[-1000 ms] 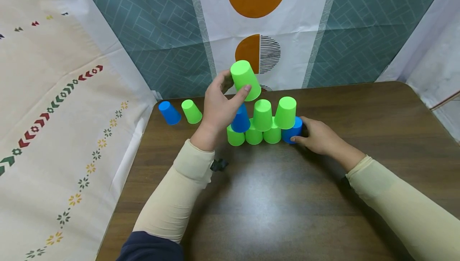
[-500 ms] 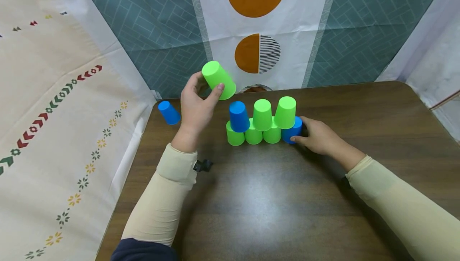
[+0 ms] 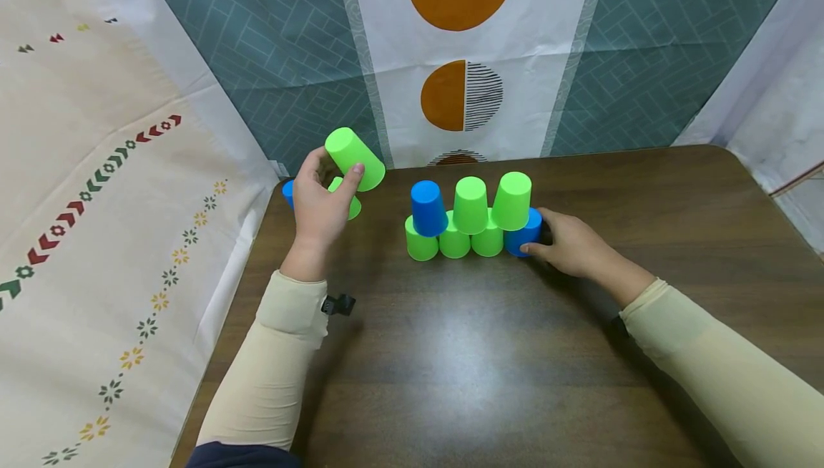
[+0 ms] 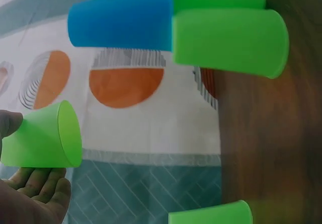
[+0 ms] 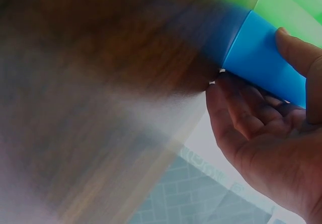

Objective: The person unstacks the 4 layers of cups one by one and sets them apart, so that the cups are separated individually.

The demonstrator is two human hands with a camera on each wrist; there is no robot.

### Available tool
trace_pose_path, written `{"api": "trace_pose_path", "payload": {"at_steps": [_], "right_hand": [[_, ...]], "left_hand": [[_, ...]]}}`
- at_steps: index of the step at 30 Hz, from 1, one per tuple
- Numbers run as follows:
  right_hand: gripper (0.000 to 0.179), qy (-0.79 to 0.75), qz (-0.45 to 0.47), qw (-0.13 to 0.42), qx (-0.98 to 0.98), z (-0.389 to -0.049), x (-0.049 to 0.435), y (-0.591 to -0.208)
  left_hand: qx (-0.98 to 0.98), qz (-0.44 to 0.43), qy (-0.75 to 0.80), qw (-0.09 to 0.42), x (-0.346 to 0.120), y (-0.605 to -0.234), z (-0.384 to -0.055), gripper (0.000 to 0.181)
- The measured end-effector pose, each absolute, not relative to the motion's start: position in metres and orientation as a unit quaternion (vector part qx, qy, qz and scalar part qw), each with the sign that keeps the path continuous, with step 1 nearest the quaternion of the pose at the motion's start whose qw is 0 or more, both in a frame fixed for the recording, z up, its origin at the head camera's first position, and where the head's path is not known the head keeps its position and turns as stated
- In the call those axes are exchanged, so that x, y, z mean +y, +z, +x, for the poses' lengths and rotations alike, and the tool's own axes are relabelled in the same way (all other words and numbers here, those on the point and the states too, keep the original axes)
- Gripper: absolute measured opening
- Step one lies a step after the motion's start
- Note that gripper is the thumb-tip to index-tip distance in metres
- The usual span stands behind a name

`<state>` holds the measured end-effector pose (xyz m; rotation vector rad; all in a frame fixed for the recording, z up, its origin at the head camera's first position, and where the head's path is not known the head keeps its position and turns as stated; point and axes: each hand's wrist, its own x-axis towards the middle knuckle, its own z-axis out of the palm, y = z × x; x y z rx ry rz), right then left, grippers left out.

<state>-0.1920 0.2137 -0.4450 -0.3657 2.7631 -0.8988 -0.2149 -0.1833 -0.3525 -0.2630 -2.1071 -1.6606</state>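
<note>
My left hand (image 3: pixel 320 214) grips a green cup (image 3: pixel 354 159) between thumb and fingers, tilted in the air over the back left of the table. In the left wrist view this cup (image 4: pixel 43 138) lies against the fingers, its mouth facing right. My right hand (image 3: pixel 569 245) holds the blue cup (image 3: pixel 520 241) at the right end of a bottom row, thumb in front and fingers behind. Three green cups (image 3: pixel 421 242) fill out that row. On top stand a blue cup (image 3: pixel 428 208) and two green ones (image 3: pixel 471 205), all upside down.
Behind my left hand are another green cup (image 3: pixel 351 206) and a blue cup (image 3: pixel 287 192), both partly hidden. A brown wooden table (image 3: pixel 515 353) carries everything. Patterned cloth (image 3: pixel 296 60) hangs beyond its back edge, and a white embroidered cloth (image 3: pixel 116 239) covers the left side.
My left hand has carried the green cup leftward, away from the stack, and slightly lower over the last half second. My right hand has kept its place on the blue cup.
</note>
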Motion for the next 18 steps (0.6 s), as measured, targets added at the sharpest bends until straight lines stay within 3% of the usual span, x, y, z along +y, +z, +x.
{"api": "trace_pose_path", "payload": {"at_steps": [18], "right_hand": [[0.074,-0.303,-0.124,0.105,0.939,-0.194,0.214,-0.443]], "left_hand": [[-0.805,-0.031,-0.550,0.221,-0.228,-0.388,-0.215,0.048]]}}
